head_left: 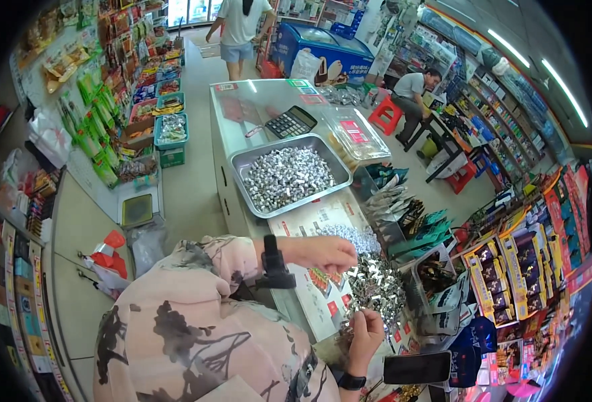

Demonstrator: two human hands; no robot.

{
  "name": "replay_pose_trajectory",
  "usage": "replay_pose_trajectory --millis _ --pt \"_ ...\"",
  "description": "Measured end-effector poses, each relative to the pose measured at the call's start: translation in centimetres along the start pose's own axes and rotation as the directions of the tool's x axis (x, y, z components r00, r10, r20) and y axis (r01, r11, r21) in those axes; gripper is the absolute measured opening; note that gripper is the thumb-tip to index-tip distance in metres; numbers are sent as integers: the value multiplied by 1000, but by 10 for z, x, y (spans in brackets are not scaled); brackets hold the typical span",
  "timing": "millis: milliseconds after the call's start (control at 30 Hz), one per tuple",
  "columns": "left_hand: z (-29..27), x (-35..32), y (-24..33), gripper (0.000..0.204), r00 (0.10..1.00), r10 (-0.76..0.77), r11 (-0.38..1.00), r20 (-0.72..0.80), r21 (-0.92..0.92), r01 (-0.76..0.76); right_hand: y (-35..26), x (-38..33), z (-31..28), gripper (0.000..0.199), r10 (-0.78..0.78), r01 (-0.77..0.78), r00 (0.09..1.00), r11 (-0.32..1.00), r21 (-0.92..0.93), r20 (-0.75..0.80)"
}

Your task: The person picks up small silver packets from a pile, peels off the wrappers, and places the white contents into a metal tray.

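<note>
Small shiny silver metal pieces [376,288] lie in a loose heap on a printed cardboard sheet [309,301] on the counter. Over the heap's left side is my left hand [333,253], its fingers bent and closed; anything held in them is too small to name. My right hand [368,329] sits at the near end of the heap, thumb and forefinger pinched together, and what lies between them cannot be made out. Clear, glassy-looking small pieces [353,234] are piled just beyond my left hand. Farther up the counter, a steel tray [239,163] holds many small silver cylinder-like pieces.
A calculator [291,122] and a clear plastic box [356,134] sit beyond the tray. A phone [417,368] is right of my right hand. Packaged goods [410,214] line the counter's right side. One person [242,30] stands in the aisle; another [411,94] sits farther right.
</note>
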State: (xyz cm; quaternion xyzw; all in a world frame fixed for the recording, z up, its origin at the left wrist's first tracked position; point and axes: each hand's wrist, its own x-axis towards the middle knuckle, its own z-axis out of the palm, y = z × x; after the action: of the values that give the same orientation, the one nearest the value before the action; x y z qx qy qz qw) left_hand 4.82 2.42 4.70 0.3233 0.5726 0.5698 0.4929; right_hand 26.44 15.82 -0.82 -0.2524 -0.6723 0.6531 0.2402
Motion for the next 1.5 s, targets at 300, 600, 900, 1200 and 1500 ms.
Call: replay_pose_trajectory --millis 300,600,900,1200,1500 --pt "60 34 -33 27 976 -103 988 194 -94 123 -24 -5 -3 5 0 0 1000 1000 12 10" --pt "50 32 -42 16 949 -158 958 271 -190 214 -4 7 1 11 -136 129 990 976 176 29" --pt "53 29 -46 7 964 -175 936 200 -271 226 -2 5 0 13 -126 95 988 953 287 92" --pt "58 26 -42 5 980 -170 867 105 -456 200 5 8 5 12 -112 96 993 956 277 44" --pt "58 29 -64 2 998 -62 962 22 -265 66 9 8 8 17 -145 145 989 983 112 -11"
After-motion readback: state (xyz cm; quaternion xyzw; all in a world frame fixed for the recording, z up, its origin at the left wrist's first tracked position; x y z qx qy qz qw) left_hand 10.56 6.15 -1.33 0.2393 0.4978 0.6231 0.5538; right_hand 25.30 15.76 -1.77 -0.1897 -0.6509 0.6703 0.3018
